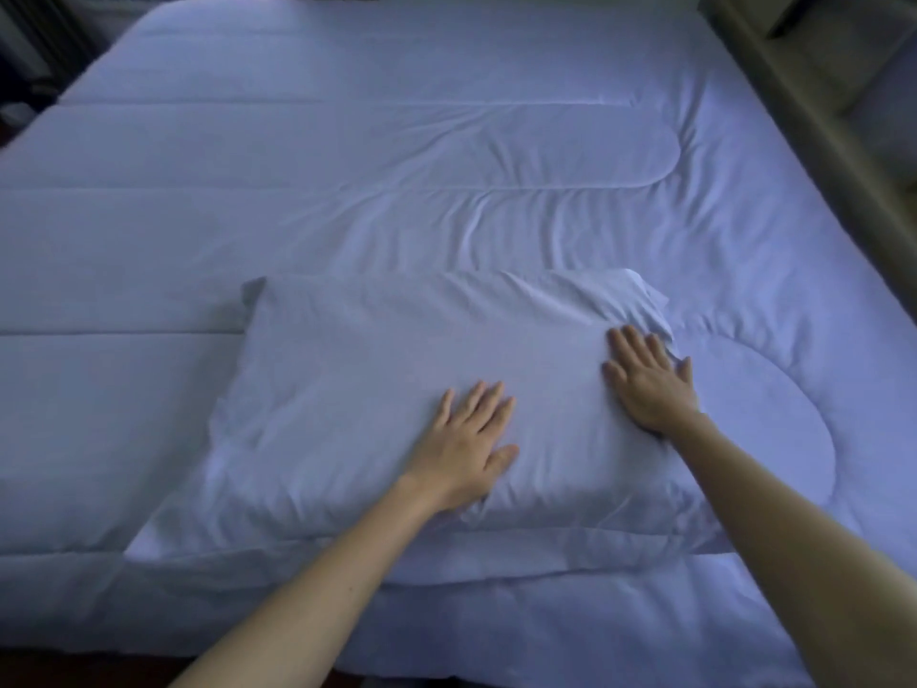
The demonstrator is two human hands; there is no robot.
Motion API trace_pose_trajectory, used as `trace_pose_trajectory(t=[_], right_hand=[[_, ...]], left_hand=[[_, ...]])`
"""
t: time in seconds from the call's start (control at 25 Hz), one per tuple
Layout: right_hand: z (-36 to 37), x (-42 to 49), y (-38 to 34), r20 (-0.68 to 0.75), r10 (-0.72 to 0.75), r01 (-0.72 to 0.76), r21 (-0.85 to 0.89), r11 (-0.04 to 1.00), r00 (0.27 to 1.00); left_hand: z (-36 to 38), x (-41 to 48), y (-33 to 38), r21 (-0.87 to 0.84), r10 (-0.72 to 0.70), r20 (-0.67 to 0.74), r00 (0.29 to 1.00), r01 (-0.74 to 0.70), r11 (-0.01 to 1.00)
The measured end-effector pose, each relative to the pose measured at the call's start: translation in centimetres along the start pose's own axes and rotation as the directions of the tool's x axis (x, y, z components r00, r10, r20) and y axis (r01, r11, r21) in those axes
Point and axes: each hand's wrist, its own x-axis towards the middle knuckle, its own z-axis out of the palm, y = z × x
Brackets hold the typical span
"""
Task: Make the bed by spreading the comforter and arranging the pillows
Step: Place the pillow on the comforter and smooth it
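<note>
At the far left of the frame the comforter [149, 230] is lying flat over the bed, its stitched lines running straight across. Its left edge is dropping away toward a dark, blurred strip [30, 57] in the upper left corner, which we cannot make out. Along the bottom of the frame the comforter's near edge is hanging over the side of the bed.

The pillow [347, 389] is lying on top of the comforter in the lower middle of the frame, long side across, with its near edge close to the comforter's near edge. To its left a wide, flat stretch of comforter is lying open, and the whole upper half of the bed beyond it is too.

We are reaching our left arm in from the bottom centre. Our left hand [469, 446] is resting palm down on the pillow, just right of its middle — fingers [489, 399] straight and slightly fanned, thumb out to the right, holding nothing.

Our right arm is coming in from the lower right corner. Our right hand [647, 379] is pressing flat on the pillow's right end, fingers straight and fairly close together, gripping nothing. Its fingertips are lying just beside the crumpled open end of the pillowcase [645, 300].

Right of the pillow the comforter is showing curved stitching and soft wrinkles. Its right edge is running up beside a pale wooden piece of furniture [794, 116] in the upper right — little room is showing between them.
</note>
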Motion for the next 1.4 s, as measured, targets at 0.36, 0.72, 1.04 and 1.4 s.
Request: trace_pose_trajectory(t=[0.36, 0.72, 1.04, 1.4], right_hand=[[3.8, -5.0, -15.3, 0.068, -0.578, 0.582, -0.075, 0.810, 0.813], [0.1, 2.1, -4.6, -0.137, 0.297, -0.282, 0.120, 0.952, 0.945], [4.7, -9.6, -15.4, 0.026, -0.368, 0.369, -0.079, 0.926, 0.929], [-0.1, -4.6, -14.9, -0.208, 0.118, -0.094, 0.121, 0.988, 0.971]], left_hand=[[-1.9, 7.8, -17.0, 0.059, -0.238, -0.050, 0.970, 0.241, 0.969], [-3.8, 6.6, -28.2, 0.025, -0.579, -0.034, 0.814, 0.580, 0.814], [-0.6, -3.8, -14.5, -0.094, -0.431, -0.118, 0.894, 0.422, 0.902], [0.7, -14.3, -16.3, -0.197, -0.798, -0.051, 0.600, 0.777, 0.597]])
